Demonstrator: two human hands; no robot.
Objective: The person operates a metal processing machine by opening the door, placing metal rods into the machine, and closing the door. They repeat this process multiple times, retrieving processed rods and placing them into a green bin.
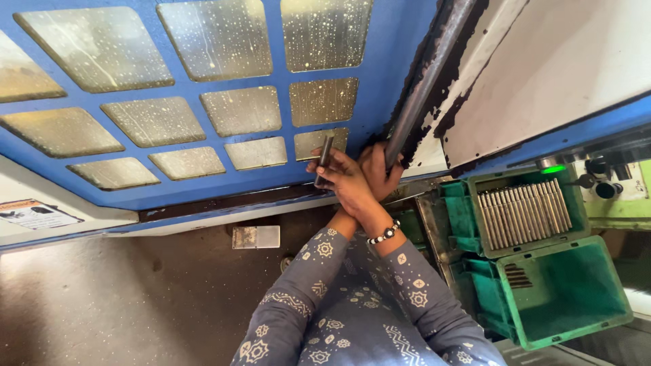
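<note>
My arms are crossed at the wrists in front of a blue machine door (380,61) with several spattered windows. My right hand (344,181), with a beaded bracelet on its wrist, holds a short dark metal rod (324,157) upright against the door's lower edge. My left hand (381,169) reaches out from under the right forearm. It is closed around the lower end of the long dark handle bar (427,74) that runs along the door's edge. Both sleeves are grey-blue with a white pattern.
At right, a green crate (475,186) holds a row of several metal rods (522,213). A second green crate (536,325) stands below it. A green lamp (553,168) and black knobs (597,177) sit on a panel. A small metal plate (255,237) lies on the dark floor.
</note>
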